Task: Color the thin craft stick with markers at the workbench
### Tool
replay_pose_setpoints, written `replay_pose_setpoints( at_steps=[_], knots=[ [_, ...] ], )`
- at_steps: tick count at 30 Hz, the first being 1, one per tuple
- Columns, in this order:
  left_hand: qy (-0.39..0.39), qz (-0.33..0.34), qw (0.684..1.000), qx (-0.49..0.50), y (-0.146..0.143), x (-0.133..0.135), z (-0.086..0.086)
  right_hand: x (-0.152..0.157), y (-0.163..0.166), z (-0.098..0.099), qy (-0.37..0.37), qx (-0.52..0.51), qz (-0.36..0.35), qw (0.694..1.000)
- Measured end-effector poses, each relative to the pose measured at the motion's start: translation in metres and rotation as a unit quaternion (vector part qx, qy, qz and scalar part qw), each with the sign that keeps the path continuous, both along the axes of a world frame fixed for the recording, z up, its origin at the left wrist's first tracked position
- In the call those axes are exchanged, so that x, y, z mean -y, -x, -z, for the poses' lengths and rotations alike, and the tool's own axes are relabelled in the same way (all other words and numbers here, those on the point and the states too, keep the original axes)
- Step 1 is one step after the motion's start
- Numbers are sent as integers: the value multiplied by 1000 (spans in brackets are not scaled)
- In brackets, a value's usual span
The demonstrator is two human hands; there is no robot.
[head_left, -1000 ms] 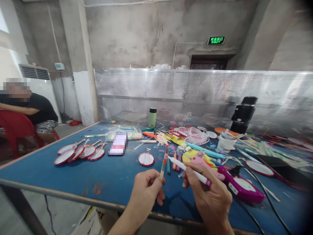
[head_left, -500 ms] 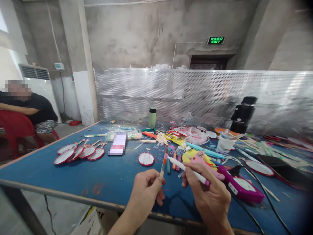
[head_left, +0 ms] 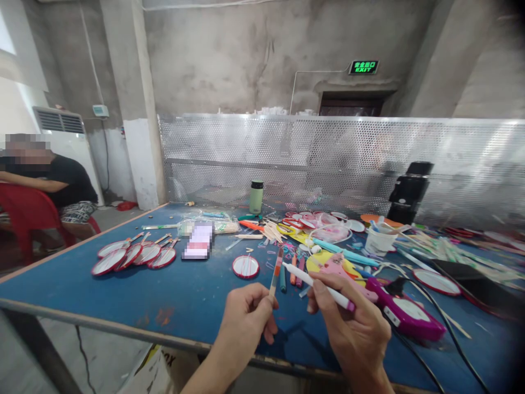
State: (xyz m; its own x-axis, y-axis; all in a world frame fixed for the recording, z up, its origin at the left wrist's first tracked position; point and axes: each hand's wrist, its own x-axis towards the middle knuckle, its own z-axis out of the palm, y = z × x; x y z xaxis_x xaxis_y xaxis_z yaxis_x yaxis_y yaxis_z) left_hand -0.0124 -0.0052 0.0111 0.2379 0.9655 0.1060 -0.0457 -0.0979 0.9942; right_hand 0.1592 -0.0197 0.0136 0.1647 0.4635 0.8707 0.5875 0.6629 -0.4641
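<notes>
My left hand pinches the lower end of a flat wooden stick, held upright, its upper part coloured reddish brown and orange. In my right hand is a white marker with a pinkish-purple end, held like a pen. Its tip points at the coloured part of the stick; whether they touch I cannot tell. Just beyond my hands lie a teal marker, an orange marker and a round white disc with a red rim.
Overlapping red-rimmed discs lie on the left of the blue table, near a phone. A pink glue gun, a purple power strip, black cables and a white cup crowd the right. A green bottle stands behind. A person sits at left.
Both hands keep their grips on the stick and marker with almost no movement. The whole view has shifted very slightly.
</notes>
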Motion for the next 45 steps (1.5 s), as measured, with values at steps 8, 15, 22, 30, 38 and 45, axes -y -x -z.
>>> replay_pose_setpoints(
  at_steps=[8,15,22,30,38,45],
  knots=[
    [1,1,1000,0,-1,0,0,4,6,-3,5,-17,-2,1000],
    [4,3,1000,5,-1,-1,3,-1,1,0,2,3,-12,1000],
    [2,1,1000,1,0,1,3,1,5,-3,11,-10,6,1000],
    [-1,4,1000,-2,0,-1,3,0,3,-1,13,-2,0,1000],
    [4,-2,1000,-6,0,1,0,3,9,-4,14,-34,2,999],
    [2,0,1000,12,-1,-1,4,1,6,-2,11,-27,3,1000]
  ],
)
